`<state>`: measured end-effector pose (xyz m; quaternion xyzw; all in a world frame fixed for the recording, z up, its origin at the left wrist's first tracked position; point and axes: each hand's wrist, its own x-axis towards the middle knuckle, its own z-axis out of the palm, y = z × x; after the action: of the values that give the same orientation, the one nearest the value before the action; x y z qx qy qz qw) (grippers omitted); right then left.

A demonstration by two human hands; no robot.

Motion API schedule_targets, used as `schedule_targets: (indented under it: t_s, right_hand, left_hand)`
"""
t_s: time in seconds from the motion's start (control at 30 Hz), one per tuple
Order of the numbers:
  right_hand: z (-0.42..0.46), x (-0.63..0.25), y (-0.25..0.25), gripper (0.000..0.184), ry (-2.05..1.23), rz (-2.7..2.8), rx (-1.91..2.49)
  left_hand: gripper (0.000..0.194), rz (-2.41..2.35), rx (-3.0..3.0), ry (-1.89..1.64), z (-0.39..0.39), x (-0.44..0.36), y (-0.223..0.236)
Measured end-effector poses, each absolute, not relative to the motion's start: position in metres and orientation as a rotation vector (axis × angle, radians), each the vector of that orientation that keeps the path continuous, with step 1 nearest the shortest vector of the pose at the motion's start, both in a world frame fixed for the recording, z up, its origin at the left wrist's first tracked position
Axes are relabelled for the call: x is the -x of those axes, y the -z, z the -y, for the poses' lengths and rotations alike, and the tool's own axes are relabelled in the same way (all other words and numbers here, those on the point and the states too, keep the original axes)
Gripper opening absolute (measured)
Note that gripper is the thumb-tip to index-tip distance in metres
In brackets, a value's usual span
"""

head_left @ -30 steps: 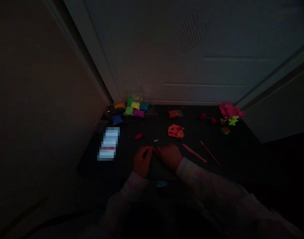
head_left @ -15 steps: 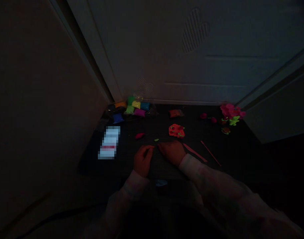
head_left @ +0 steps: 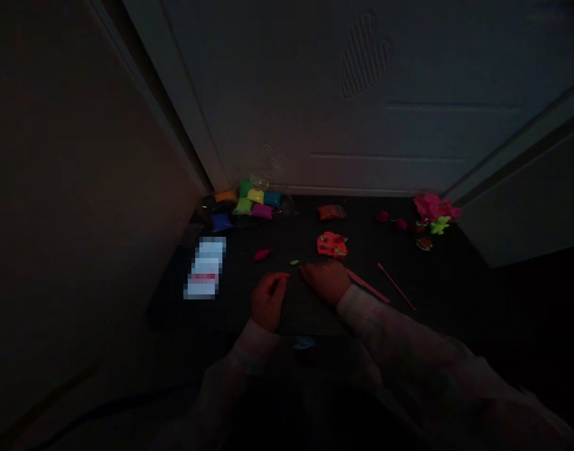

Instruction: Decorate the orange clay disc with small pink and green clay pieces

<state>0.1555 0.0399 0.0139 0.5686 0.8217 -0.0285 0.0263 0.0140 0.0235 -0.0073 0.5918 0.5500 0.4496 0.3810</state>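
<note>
My left hand [head_left: 268, 302] is over the dark table, thumb and forefinger pinched together; whatever is between them is too small and dim to name. To its right, my right hand [head_left: 328, 280] reaches in low over the tabletop with its fingers closed, and their tips hide anything they hold. A small green piece of clay [head_left: 294, 262] lies just beyond the fingertips of both hands. Farther left is a dark pink lump of clay [head_left: 263, 255]. Behind my right hand sits a flat orange-red clay shape [head_left: 332, 245] dotted with red and green bits.
Packets of coloured clay [head_left: 255, 196] lie at the back left, an orange packet [head_left: 331, 212] at the back middle. A blurred bright rectangle [head_left: 206, 268] is at left. A pink clay knife [head_left: 369, 286] and thin stick [head_left: 396, 286] lie right; pink clay pieces [head_left: 434, 208] stand behind.
The view has shifted slightly. My right fingertips look a little more open to the side and less bent toward the left hand; my left hand keeps its pinch. The clay pieces stay in place.
</note>
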Motion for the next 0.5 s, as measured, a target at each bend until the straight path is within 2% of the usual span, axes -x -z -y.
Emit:
schedule_targets:
  t_s: [0.5]
  right_hand:
    - [-0.0381, -0.1503, -0.0135, 0.039, 0.138, -2.577, -1.707]
  left_hand:
    - [0.014, -1.409, -1.501, -1.150, -0.0231, -0.0143, 0.0052]
